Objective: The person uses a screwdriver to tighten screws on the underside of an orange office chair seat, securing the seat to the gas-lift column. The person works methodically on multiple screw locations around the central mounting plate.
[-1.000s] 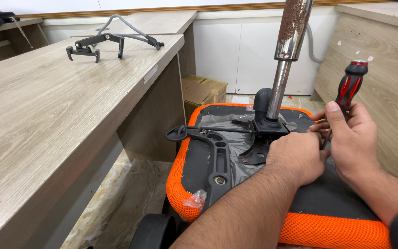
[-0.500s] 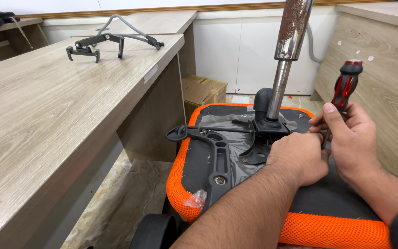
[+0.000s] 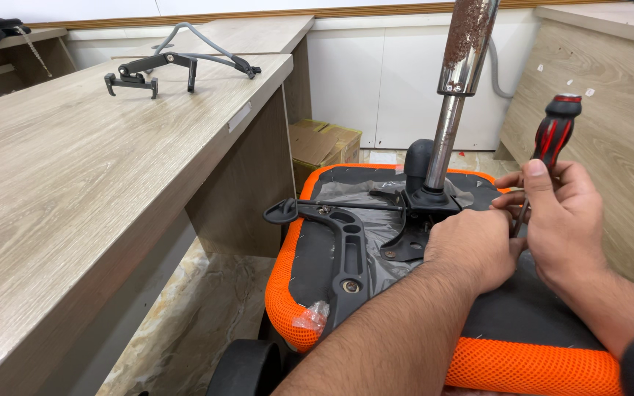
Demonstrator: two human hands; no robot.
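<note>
- You are looking down on an upturned chair seat (image 3: 317, 271), orange mesh rim, black underside, lying near centre to right.
- Your left hand (image 3: 475, 246) is resting on the seat's underside, just right of the black mechanism plate (image 3: 420, 220); fingers are curling into a loose fist, and I cannot tell whether they are gripping anything.
- Your right hand (image 3: 563, 216) is sitting just right of the left, touching it at the knuckles; it is closing around the shaft of a screwdriver (image 3: 552, 139).
- The screwdriver is standing nearly upright, red-and-black handle sticking up above your thumb; its tip is hiding behind your hands.
- A metal column (image 3: 456, 88) is rising from the plate, chrome low down, rust speckling its thicker upper part, running out of the top of view.
- A black armrest bracket (image 3: 346, 249) is lying along the seat's left side, with a thin rod (image 3: 346, 206) crossing from its far end toward the plate.
- A crumpled plastic scrap (image 3: 310, 319) is sitting at the seat's near left corner.
- A black wheel (image 3: 247, 367) is showing below the seat at the near edge.
- A wooden desk (image 3: 75, 191) is filling the left; a black metal part (image 3: 152, 70) is lying at its far end.
- A cardboard box (image 3: 324, 143) is sitting on the floor, far, between desk and seat.
</note>
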